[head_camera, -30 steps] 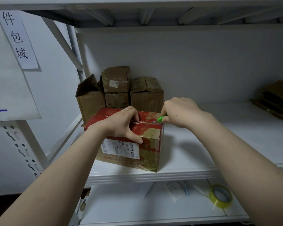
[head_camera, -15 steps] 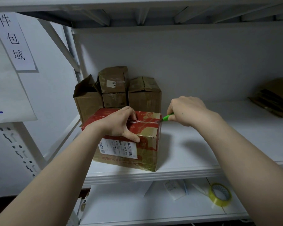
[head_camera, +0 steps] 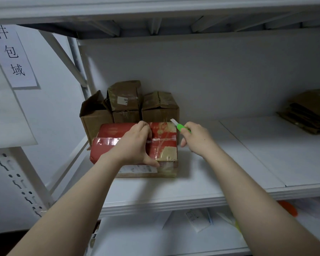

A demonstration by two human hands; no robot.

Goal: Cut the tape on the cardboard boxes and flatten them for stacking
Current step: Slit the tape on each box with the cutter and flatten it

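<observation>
From the head view we look down on a white shelf (head_camera: pixel 229 163) that crosses the middle of the frame. The red cardboard box (head_camera: pixel 163 130) sits on it just left of centre, near the front edge, with a white label on its near face. A strip of pale tape (head_camera: pixel 160 139) runs along the top seam.

Our left hand (head_camera: pixel 135 146) grasps this box, fingers curled over the top at the seam and thumb pressed on the near face. Our right hand (head_camera: pixel 196 137) is clenched around a green utility knife (head_camera: pixel 181 127) just right of the box's upper right corner. The blade is out, points up and left, and is clear of the tape.

Behind the red box, 3 brown boxes (head_camera: pixel 161 109) stand against the back wall; the leftmost has open flaps. A pile of flattened cardboard (head_camera: pixel 307 113) lies at the right edge of the frame. A paper sign (head_camera: pixel 13 56) hangs at the upper left. A lower shelf (head_camera: pixel 137 233) at the bottom holds blurred papers.
</observation>
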